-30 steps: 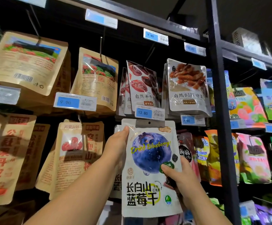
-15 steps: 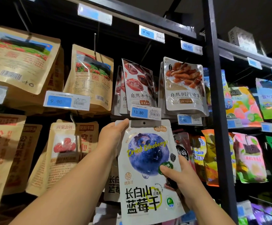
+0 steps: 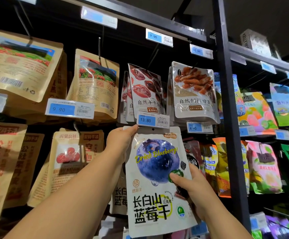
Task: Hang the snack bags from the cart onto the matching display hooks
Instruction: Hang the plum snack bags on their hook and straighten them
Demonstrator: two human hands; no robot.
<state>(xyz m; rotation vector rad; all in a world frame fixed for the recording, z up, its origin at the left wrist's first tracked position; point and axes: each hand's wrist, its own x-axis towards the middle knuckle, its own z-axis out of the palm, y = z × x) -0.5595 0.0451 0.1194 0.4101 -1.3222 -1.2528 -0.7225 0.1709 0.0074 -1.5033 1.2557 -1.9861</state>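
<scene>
The blueberry bag (image 3: 157, 178) is being held just under the price tag (image 3: 153, 120), gripped up top by the left hand (image 3: 121, 144), lower by the right hand (image 3: 190, 185). Next its hole (image 3: 153, 129) should be slid onto the hook.

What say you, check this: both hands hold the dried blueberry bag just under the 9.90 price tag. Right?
Wrong on the price. The head view shows the price tag above the dried blueberry bag reading 13.80, not 9.90. The left hand and right hand do both hold it.
</scene>
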